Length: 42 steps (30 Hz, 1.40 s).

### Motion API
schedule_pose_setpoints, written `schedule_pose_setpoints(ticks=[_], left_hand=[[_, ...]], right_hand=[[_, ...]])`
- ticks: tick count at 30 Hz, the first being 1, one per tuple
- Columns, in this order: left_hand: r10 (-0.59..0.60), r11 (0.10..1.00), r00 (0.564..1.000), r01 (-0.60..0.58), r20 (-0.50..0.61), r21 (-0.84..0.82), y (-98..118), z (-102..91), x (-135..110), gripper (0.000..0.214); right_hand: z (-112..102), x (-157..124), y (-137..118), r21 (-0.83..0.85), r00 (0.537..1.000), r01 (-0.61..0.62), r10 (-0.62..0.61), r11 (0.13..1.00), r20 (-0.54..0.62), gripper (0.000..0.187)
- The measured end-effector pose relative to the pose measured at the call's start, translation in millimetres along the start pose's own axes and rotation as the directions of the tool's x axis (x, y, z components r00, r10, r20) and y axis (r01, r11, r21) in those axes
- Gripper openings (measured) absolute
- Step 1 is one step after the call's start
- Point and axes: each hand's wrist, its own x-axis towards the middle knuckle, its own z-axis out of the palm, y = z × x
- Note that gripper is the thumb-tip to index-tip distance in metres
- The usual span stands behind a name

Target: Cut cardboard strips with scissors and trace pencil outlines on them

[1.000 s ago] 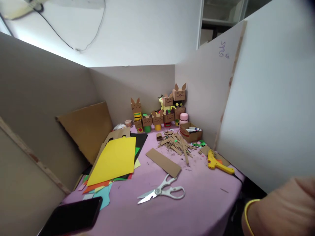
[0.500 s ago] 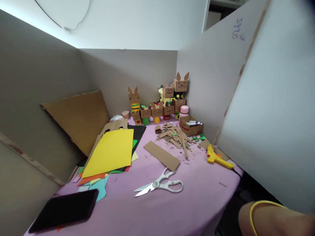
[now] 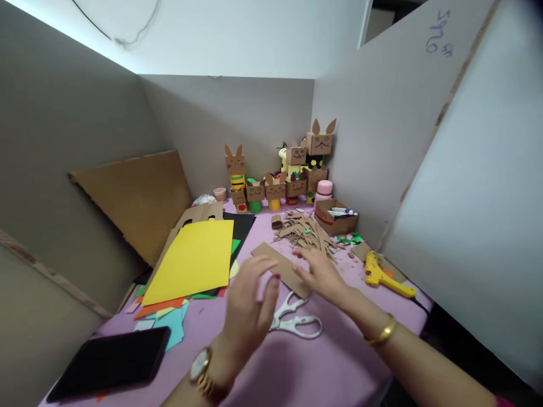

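Observation:
A flat brown cardboard strip [image 3: 283, 271] lies on the purple tablecloth, partly covered by my hands. My left hand [image 3: 250, 302] hovers at its near left side, fingers spread, a watch on the wrist. Over the strip's right end reaches my right hand [image 3: 320, 274], its fingers apart and nothing in them. Whether any fingertip touches the strip I cannot tell. Below the strip rest white-handled scissors [image 3: 299, 325], their blades hidden behind my left hand.
Yellow paper [image 3: 195, 260] tops a stack at left, with a black tablet [image 3: 112, 362] in front. Cardboard scraps [image 3: 311, 229] lie behind my hands. A yellow glue gun [image 3: 384, 277] is at right, near a box of pens [image 3: 333, 220]. Cardboard animal figures [image 3: 275, 189] stand at the back.
Both hands have come in over the table toward the cardboard strip; before, only a forearm showed at lower right. The view has shifted slightly. The strip and scissors lie where they were.

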Motion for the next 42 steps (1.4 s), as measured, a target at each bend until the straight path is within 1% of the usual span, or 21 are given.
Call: schedule_pose_setpoints(ticks=[1, 2, 3, 4, 5, 7, 9, 11, 13, 15, 17, 20, 22, 24, 26, 29, 31, 34, 38, 40, 42], left_hand=[[-0.045, 0.999, 0.995, 0.045, 0.092, -0.003, -8.7, 6.3, -3.5, 0.021], [-0.101, 0.995, 0.978, 0.103, 0.185, -0.001, -18.7, 13.0, -7.4, 0.016], [-0.161, 0.986, 0.951, 0.166, 0.265, 0.004, -29.0, 19.6, -11.4, 0.012], [-0.221, 0.973, 0.924, 0.229, 0.312, 0.011, -39.2, 25.5, -15.1, 0.013], [-0.274, 0.958, 0.899, 0.287, 0.340, 0.013, -48.4, 30.6, -18.1, 0.018], [-0.364, 0.919, 0.856, 0.395, 0.368, -0.010, -62.3, 38.0, -20.7, 0.023], [-0.451, 0.860, 0.814, 0.507, 0.366, -0.067, -68.7, 42.7, -18.5, 0.021], [-0.536, 0.775, 0.770, 0.612, 0.347, -0.160, -67.8, 46.5, -13.3, 0.029], [-0.599, 0.684, 0.737, 0.674, 0.313, -0.279, -60.9, 49.7, -7.5, 0.045], [-0.631, 0.618, 0.732, 0.675, 0.257, -0.404, -49.9, 51.4, -2.3, 0.058], [-0.642, 0.584, 0.745, 0.629, 0.183, -0.513, -37.7, 50.4, 2.8, 0.064], [-0.646, 0.553, 0.760, 0.534, 0.076, -0.639, -23.7, 42.8, 11.6, 0.070], [-0.653, 0.523, 0.756, 0.493, 0.044, -0.695, -19.5, 34.9, 17.4, 0.073], [-0.663, 0.479, 0.746, 0.490, 0.065, -0.728, -17.5, 27.3, 21.4, 0.069], [-0.663, 0.424, 0.736, 0.522, 0.139, -0.740, -14.8, 21.9, 22.5, 0.056], [-0.649, 0.347, 0.710, 0.596, 0.273, -0.725, -6.6, 19.0, 19.4, 0.041], [-0.651, 0.317, 0.690, 0.625, 0.315, -0.714, -0.4, 18.5, 16.4, 0.037], [-0.661, 0.304, 0.674, 0.642, 0.330, -0.704, 4.6, 16.1, 14.0, 0.034], [-0.682, 0.336, 0.661, 0.664, 0.314, -0.669, 0.5, 12.4, 13.4, 0.035], [-0.690, 0.377, 0.667, 0.661, 0.279, -0.648, -5.8, 12.5, 12.5, 0.037], [-0.699, 0.429, 0.680, 0.648, 0.222, -0.630, -14.9, 13.4, 11.2, 0.040]], right_hand=[[14.3, -0.3, 9.7, -0.061, 0.997, -0.042, 0.045, 0.997, 0.062, 0.023], [27.1, -2.3, 18.2, -0.110, 0.991, -0.072, 0.083, 0.991, 0.103, 0.031], [37.8, -5.1, 25.1, -0.153, 0.985, -0.094, 0.115, 0.984, 0.132, 0.040], [46.1, -7.8, 30.3, -0.185, 0.978, -0.107, 0.137, 0.977, 0.156, 0.047], [52.0, -9.6, 33.7, -0.210, 0.974, -0.114, 0.151, 0.971, 0.168, 0.049], [57.6, -9.7, 36.1, -0.234, 0.972, -0.120, 0.162, 0.965, 0.172, 0.052], [58.0, -6.3, 34.4, -0.223, 0.976, -0.115, 0.151, 0.968, 0.154, 0.057], [56.7, -2.7, 30.4, -0.183, 0.985, -0.095, 0.120, 0.978, 0.127, 0.065], [55.7, -1.5, 25.1, -0.124, 0.993, -0.076, 0.086, 0.989, 0.083, 0.067], [54.7, -2.9, 19.4, -0.051, 0.997, -0.065, 0.066, 0.997, 0.027, 0.065], [52.6, -5.3, 13.9, 0.038, 0.998, -0.057, 0.058, 0.998, -0.021, 0.062], [46.5, -8.8, 5.9, 0.200, 0.997, -0.047, 0.059, 0.979, -0.054, 0.066], [41.8, -10.5, 0.0, 0.327, 0.995, -0.070, 0.090, 0.943, -0.046, 0.064], [37.8, -11.5, -6.6, 0.464, 0.992, -0.120, 0.126, 0.878, 0.017, 0.050], [34.6, -11.4, -13.4, 0.588, 0.983, -0.182, 0.139, 0.788, 0.118, 0.036], [30.6, -9.3, -21.6, 0.708, 0.963, -0.261, 0.130, 0.657, 0.234, 0.033], [28.5, -8.5, -24.5, 0.745, 0.951, -0.302, 0.132, 0.594, 0.280, 0.032], [27.9, -11.4, -25.8, 0.755, 0.932, -0.354, 0.138, 0.552, 0.337, 0.036], [32.7, -18.4, -22.3, 0.713, 0.896, -0.417, 0.122, 0.564, 0.427, 0.041], [36.3, -18.8, -16.5, 0.699, 0.893, -0.427, 0.145, 0.573, 0.426, 0.043], [39.7, -16.1, -7.7, 0.699, 0.903, -0.421, 0.194, 0.578, 0.384, 0.045]])
